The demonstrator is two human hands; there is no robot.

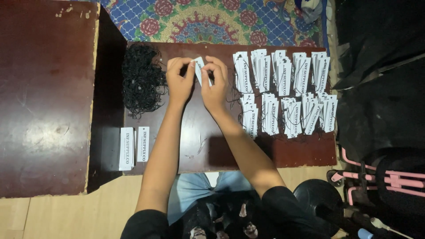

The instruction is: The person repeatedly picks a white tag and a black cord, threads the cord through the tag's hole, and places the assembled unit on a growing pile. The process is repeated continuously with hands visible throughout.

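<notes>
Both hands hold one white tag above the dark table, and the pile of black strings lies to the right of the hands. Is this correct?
Not quite. The head view shows the pile of black strings to the left of the hands, not the right. The rest stands: left hand and right hand hold one white tag above the dark table.

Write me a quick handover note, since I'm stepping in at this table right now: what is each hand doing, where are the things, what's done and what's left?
Left hand and right hand both pinch one white tag above the dark table.
Loose black strings lie heaped to the left.
Done: strung tags in two rows of piles on the right.
Left: a small stack of plain tags at the near left edge, plus the one in hand; whether it is strung yet cannot be told.
</notes>
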